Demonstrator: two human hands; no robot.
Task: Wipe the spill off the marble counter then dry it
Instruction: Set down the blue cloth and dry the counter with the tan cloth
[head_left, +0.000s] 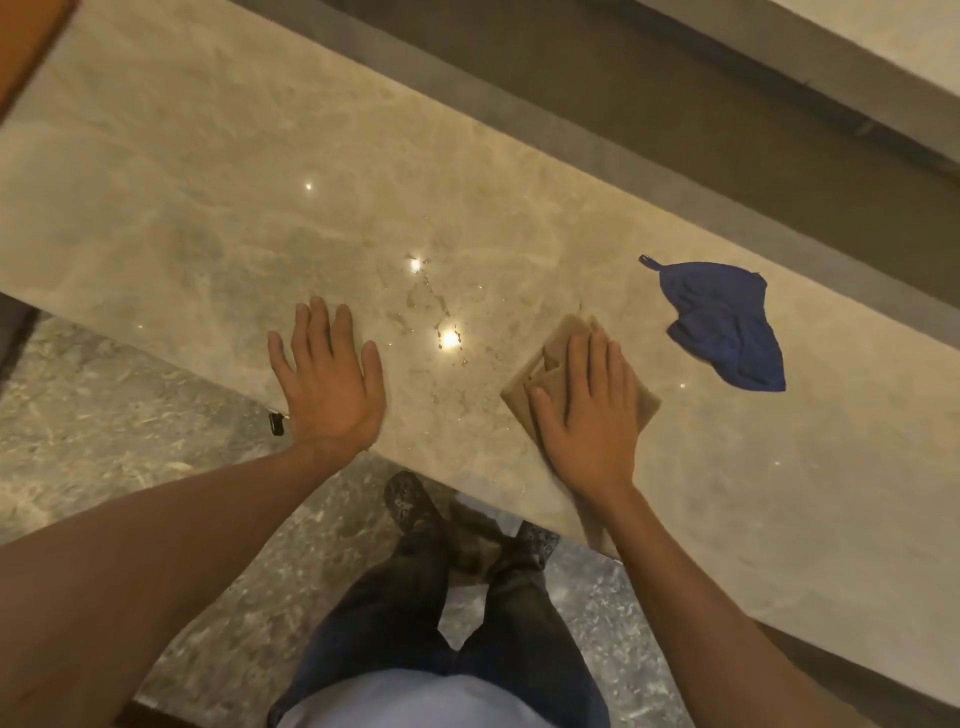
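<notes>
A beige marble counter (208, 208) runs diagonally across the view. Clear puddles and drops of the spill (434, 306) lie near its front edge, between my hands. My right hand (589, 410) presses flat on a folded tan cloth (556, 345), just right of the spill. My left hand (327, 374) rests flat on the bare marble to the left of the spill, fingers spread, holding nothing. A crumpled blue cloth (722, 327) lies on the counter to the right of the tan cloth, apart from both hands.
Behind the counter runs a dark recessed channel (623, 104), with a pale ledge beyond it. Below the front edge is a grey stone floor (130, 415) with my legs and dark shoes. A small dark object (276, 423) sits at the counter's edge by my left wrist.
</notes>
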